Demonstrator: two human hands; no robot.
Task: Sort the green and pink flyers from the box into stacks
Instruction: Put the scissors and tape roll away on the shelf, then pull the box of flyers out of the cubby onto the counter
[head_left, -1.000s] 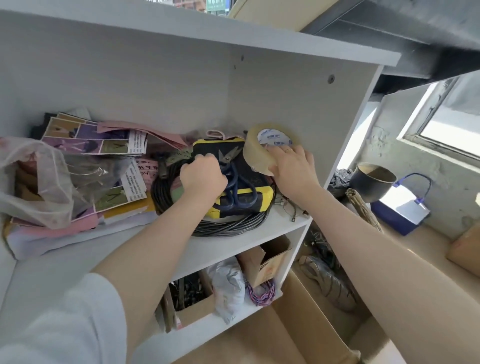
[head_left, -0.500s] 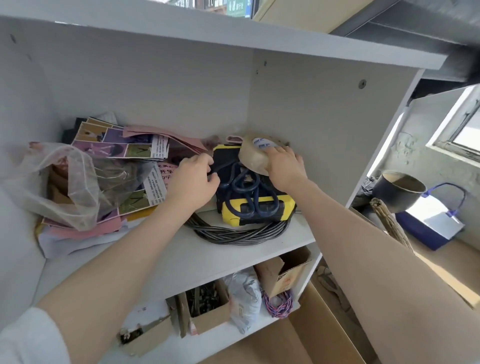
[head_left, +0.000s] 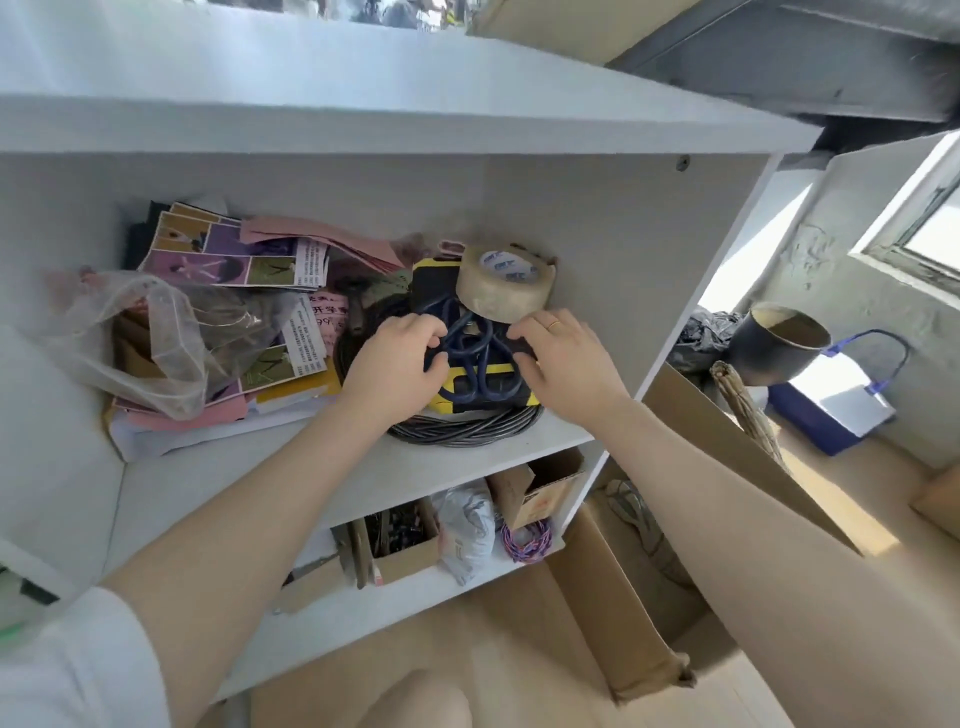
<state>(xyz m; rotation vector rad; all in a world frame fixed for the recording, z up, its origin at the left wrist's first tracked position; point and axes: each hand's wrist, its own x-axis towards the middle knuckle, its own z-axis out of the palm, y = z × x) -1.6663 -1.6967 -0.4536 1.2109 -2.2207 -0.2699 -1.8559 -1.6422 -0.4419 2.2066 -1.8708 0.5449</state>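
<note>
Head view: both hands' fingers (head_left: 436, 332) on the black-and-yellow case (head_left: 483, 382), grip unclear.

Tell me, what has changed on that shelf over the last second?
The right hand let go of the tape roll, which now sits at the back of the yellow and black case, and dropped to the case's right side. The left hand stayed on its left side by the blue scissors. The flyers, plastic bag and cable coil stayed put.

Both arms out fwd, left hand (head_left: 397, 358) & right hand (head_left: 563, 356) palms down, fingers curled (ring on right).
</note>
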